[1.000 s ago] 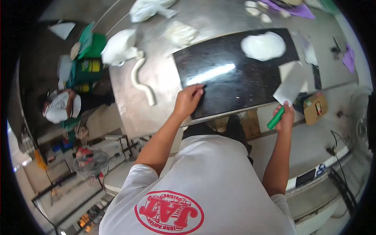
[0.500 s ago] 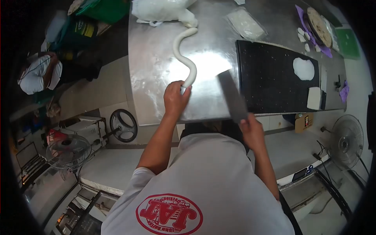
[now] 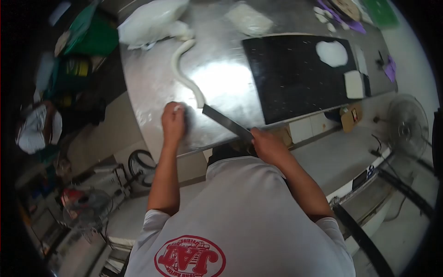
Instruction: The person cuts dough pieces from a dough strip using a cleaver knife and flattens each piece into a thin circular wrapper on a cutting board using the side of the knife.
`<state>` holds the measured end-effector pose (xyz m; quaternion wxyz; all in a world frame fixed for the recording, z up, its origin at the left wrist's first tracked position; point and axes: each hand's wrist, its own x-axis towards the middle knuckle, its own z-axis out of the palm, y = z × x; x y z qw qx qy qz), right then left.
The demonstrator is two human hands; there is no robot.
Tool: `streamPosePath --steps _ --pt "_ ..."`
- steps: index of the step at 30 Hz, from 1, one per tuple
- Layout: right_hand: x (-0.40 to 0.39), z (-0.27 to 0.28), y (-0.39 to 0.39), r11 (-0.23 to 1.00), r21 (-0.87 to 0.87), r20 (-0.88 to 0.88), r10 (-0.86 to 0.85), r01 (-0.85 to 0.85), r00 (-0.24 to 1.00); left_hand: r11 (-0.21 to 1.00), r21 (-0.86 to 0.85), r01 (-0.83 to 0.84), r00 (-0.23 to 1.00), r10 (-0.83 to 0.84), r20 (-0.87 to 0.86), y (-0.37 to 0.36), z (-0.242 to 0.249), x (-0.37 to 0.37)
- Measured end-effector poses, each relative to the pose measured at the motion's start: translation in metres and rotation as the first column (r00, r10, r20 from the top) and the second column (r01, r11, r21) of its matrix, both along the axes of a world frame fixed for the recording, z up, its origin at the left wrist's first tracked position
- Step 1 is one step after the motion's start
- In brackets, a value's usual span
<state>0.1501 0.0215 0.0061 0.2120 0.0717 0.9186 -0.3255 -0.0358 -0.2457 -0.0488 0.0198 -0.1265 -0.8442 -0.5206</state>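
A white dough rope (image 3: pixel 181 74) curves across the steel table, its upper end near a white plastic bag (image 3: pixel 154 23). My right hand (image 3: pixel 267 144) grips the handle of a broad blade (image 3: pixel 226 122). The blade's tip is at the rope's near end. Left of that end, my left hand (image 3: pixel 173 121) is closed around a small white piece, apparently dough, which shows between its fingers. A gap separates this hand from the rope.
A black board (image 3: pixel 300 76) lies on the steel table (image 3: pixel 147 101), with a white round piece (image 3: pixel 332 53) and a white block (image 3: pixel 354 85) on it. A clear bag (image 3: pixel 249 19) is behind. Fans stand at both sides; another person (image 3: pixel 39 127) is at far left.
My left hand has moved away from the rope, holding a small white piece. The blade has swung left to the rope's end, and the rope looks shorter. The whole view has tilted.
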Motion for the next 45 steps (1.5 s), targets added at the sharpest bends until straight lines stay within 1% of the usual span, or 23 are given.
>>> streamPosePath --steps 2,3,5,7,9,13,15,16,20,22,24,25,27,29,30,31,33,36,37,39,41,43,45 --pt "0.041 0.004 0.033 0.991 -0.069 0.009 -0.117 0.118 0.993 0.89 -0.454 0.055 0.973 0.054 0.223 0.02 0.023 -0.013" --pt "0.064 0.005 0.049 0.968 -0.151 0.03 -0.197 0.199 0.98 0.889 -0.452 0.07 0.976 0.033 0.216 0.044 0.024 -0.011" --pt "0.118 0.002 0.075 0.911 -0.204 -0.038 -0.374 0.359 0.927 0.716 -0.582 0.386 0.853 -0.517 -0.07 0.108 0.025 0.002" --pt "0.152 0.004 0.106 0.821 -0.276 -0.098 -0.541 0.499 0.836 0.403 -0.645 0.649 0.682 -0.684 0.259 0.193 0.051 0.024" --pt "0.178 0.031 0.139 0.648 -0.349 -0.015 -0.726 0.677 0.687 0.417 -0.823 0.385 0.509 -0.84 -0.187 0.238 0.004 0.057" --pt "0.186 0.053 0.212 0.543 -0.422 -0.309 -0.839 0.726 0.448 0.196 -0.831 0.521 0.519 -0.846 0.126 0.315 0.017 0.064" --pt "0.136 0.049 0.243 0.343 -0.645 -0.33 -0.931 0.683 0.156 0.169 -0.846 0.506 0.461 -0.882 0.099 0.337 0.019 0.058" --pt "0.111 0.027 0.264 0.194 -0.718 -0.252 -0.968 0.668 0.011 0.175 -0.84 0.514 0.445 -0.891 0.086 0.342 0.016 0.057" --pt "0.056 -0.051 0.325 -0.234 -0.64 0.357 -0.934 0.732 0.014 0.23 -0.838 0.495 0.465 -0.884 0.032 0.353 0.013 0.053" --pt "0.056 -0.042 0.314 -0.261 -0.644 0.363 -0.932 0.719 -0.013 0.25 -0.825 0.507 0.473 -0.881 0.024 0.358 0.012 0.052" --pt "0.064 -0.036 0.291 -0.269 -0.626 0.375 -0.927 0.732 -0.02 0.309 -0.784 0.538 0.505 -0.863 0.007 0.357 0.006 0.051" --pt "0.074 -0.033 0.267 -0.142 -0.576 0.343 -0.936 0.805 0.08 0.298 -0.781 0.549 0.507 -0.862 0.027 0.353 0.006 0.052" --pt "0.092 -0.028 0.222 0.153 -0.463 0.368 -0.863 0.873 0.347 0.355 -0.673 0.649 0.494 -0.869 0.017 0.351 0.012 0.046" --pt "0.097 -0.036 0.166 0.474 -0.461 0.321 -0.699 0.751 0.639 0.174 -0.726 0.665 0.232 -0.973 -0.02 0.343 0.021 0.042" --pt "0.098 -0.05 0.141 0.763 -0.406 0.03 -0.538 0.502 0.842 0.024 -0.747 0.664 0.107 -0.992 0.062 0.332 0.017 0.04" --pt "0.087 -0.056 0.122 0.641 -0.5 0.189 -0.575 0.582 0.796 -0.122 -0.753 0.646 -0.022 -0.99 0.141 0.324 0.015 0.038" --pt "0.082 -0.069 0.123 0.69 -0.423 0.059 -0.625 0.587 0.778 -0.14 -0.732 0.667 -0.057 -0.989 0.137 0.339 0.007 0.029" --pt "0.054 -0.036 0.172 0.654 -0.386 0.348 -0.55 0.65 0.759 -0.042 -0.763 0.645 -0.067 -0.998 -0.001 0.367 0.014 0.019" --pt "0.047 -0.031 0.189 0.66 -0.371 0.312 -0.573 0.653 0.757 -0.02 -0.775 0.631 -0.081 -0.996 -0.04 0.383 0.01 0.013" --pt "0.036 -0.022 0.198 0.569 -0.31 0.492 -0.59 0.762 0.64 0.07 -0.76 0.646 -0.004 -0.995 -0.095 0.392 0.002 0.008" --pt "0.047 -0.044 0.18 0.616 -0.252 0.442 -0.613 0.747 0.655 0.078 -0.75 0.656 0.018 -0.996 -0.088 0.393 0.006 0.01" --pt "0.076 -0.047 0.137 0.586 -0.429 0.225 -0.668 0.687 0.709 -0.102 -0.703 0.704 -0.156 -0.988 -0.013 0.372 0.007 0.022" --pt "0.089 -0.035 0.1 0.695 -0.219 0.342 -0.603 0.685 0.721 -0.329 -0.668 0.668 -0.371 -0.925 0.084 0.335 0.005 0.033"
